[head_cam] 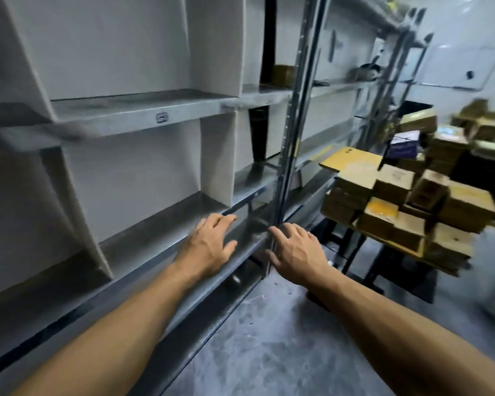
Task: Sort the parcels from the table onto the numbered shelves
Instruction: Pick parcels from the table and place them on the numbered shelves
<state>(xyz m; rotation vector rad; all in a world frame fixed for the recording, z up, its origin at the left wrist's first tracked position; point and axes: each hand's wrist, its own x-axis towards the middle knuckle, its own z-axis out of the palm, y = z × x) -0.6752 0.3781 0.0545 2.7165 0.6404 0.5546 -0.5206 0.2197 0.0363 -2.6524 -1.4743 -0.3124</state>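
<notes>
Left hand (209,247): fingers spread, empty, over the grey metal shelf (143,247) edge. Right hand (295,252): spread, empty, at its 3 o'clock, beside the upright post (287,167). Cardboard parcels (406,201): I see them stacked on the table (377,238), 3 o'clock, well apart.

Shelf bays (143,172) open; upright post (286,167) btwn

The head-worn camera looks forward and down, close beside the shelves (143,121), parcels (406,207) farther to their right
</notes>
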